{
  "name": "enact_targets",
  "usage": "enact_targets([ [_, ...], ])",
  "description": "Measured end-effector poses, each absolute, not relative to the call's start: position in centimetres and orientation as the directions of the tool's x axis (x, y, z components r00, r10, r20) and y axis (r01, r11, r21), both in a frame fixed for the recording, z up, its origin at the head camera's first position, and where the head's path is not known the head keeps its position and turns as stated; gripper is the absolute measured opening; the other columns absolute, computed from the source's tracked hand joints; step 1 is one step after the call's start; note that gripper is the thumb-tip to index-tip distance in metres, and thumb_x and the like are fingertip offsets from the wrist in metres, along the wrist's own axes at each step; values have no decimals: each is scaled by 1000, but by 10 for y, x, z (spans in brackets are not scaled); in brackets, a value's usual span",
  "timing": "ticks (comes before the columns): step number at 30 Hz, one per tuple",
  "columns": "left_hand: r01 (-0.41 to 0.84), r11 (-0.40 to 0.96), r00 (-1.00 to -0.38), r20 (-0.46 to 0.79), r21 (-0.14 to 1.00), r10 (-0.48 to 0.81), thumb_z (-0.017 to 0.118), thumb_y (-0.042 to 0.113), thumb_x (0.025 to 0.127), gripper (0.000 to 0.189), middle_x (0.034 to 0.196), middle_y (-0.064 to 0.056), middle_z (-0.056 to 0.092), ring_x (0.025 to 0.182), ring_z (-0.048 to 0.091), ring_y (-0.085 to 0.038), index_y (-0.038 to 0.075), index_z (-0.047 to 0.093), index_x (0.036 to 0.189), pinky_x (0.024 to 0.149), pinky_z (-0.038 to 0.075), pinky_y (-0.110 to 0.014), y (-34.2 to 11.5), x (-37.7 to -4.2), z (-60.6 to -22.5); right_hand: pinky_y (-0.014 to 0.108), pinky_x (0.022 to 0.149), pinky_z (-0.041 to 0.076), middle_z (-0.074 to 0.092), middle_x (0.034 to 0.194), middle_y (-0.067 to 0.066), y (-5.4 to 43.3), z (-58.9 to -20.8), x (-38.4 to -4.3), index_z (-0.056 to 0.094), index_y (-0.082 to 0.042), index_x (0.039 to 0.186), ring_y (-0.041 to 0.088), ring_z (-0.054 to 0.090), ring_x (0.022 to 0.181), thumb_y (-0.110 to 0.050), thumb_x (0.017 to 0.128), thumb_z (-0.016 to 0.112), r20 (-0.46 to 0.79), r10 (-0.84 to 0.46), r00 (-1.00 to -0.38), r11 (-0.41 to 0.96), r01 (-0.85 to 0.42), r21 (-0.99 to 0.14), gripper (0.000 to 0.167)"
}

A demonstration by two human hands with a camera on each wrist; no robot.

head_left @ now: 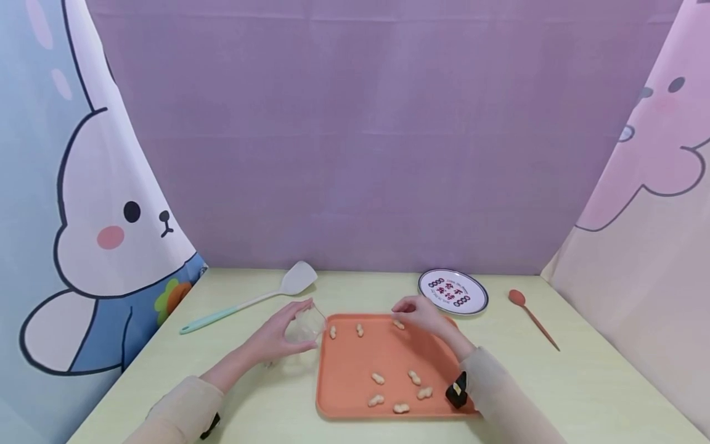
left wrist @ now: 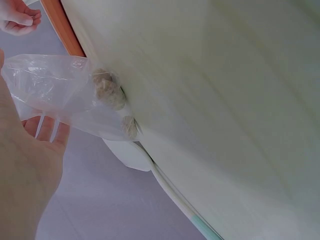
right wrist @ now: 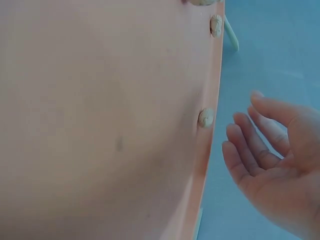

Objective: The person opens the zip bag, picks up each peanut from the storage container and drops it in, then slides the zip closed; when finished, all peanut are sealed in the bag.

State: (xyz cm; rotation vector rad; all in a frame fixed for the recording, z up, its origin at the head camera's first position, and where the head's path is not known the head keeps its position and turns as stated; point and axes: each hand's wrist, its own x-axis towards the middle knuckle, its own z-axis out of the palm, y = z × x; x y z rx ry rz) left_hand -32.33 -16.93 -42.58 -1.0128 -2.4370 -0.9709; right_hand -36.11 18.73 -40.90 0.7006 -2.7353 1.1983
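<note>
My left hand [head_left: 285, 330] grips a clear plastic bag [left wrist: 50, 82] by its mouth, thumb and fingers spread wide apart, just left of the orange tray [head_left: 360, 351]. A few peanuts [left wrist: 109, 92] lie in the bottom of the bag, close over the table in the left wrist view. Over the tray's far edge, my right hand [head_left: 420, 312] hovers with loosely bent fingers and nothing in them. Close below its fingertips lies one peanut [head_left: 398, 324]. Two peanuts rest at the tray's far left, and several more peanuts [head_left: 414, 377] are scattered across its near half.
Behind the left hand lies a spatula [head_left: 298, 279] with a pale green handle. A white plate [head_left: 453, 302] with a dark rim and red print sits beyond the tray's far right corner. Farther right is a reddish-brown spoon [head_left: 517, 298]. A purple curtain [head_left: 344, 154] hangs along the table's back edge.
</note>
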Motion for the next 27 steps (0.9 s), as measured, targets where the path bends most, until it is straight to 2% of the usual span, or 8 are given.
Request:
enact_targets([
  [7, 712, 520, -701, 513, 471, 495, 79, 37, 73, 83, 131, -8, 55, 121, 52, -25, 0, 43, 137, 98, 46, -44, -168, -322, -424, 22, 65, 48, 70, 83, 10, 192, -412, -361, 71, 1, 90, 9, 58, 72, -12, 83, 68, 195, -383, -903, 651, -413, -637, 15],
  [12, 701, 536, -712, 501, 470, 492, 79, 37, 73, 82, 131, -8, 54, 121, 51, -24, 2, 43, 138, 99, 46, -44, -168, -321, -423, 22, 58, 44, 70, 82, 6, 195, -417, -363, 72, -2, 88, 7, 53, 67, -15, 83, 70, 117, -362, -925, 712, -355, -605, 14],
  [20, 689, 542, -725, 490, 481, 485, 80, 35, 73, 82, 131, -7, 54, 121, 51, -24, 2, 43, 138, 99, 45, -45, -167, -320, -421, 24, 62, 44, 70, 85, 6, 196, -415, -361, 72, -5, 88, 9, 53, 71, -13, 81, 72, 110, -409, -906, 710, -392, -585, 10],
  [27, 696, 535, -718, 496, 480, 489, 80, 33, 73, 81, 131, -8, 55, 120, 52, -24, 0, 44, 137, 97, 47, -44, -167, -320, -422, 25, 63, 46, 70, 85, 5, 196, -414, -361, 72, -5, 89, 10, 55, 72, -14, 81, 73, 86, -378, -922, 739, -357, -572, 13],
])
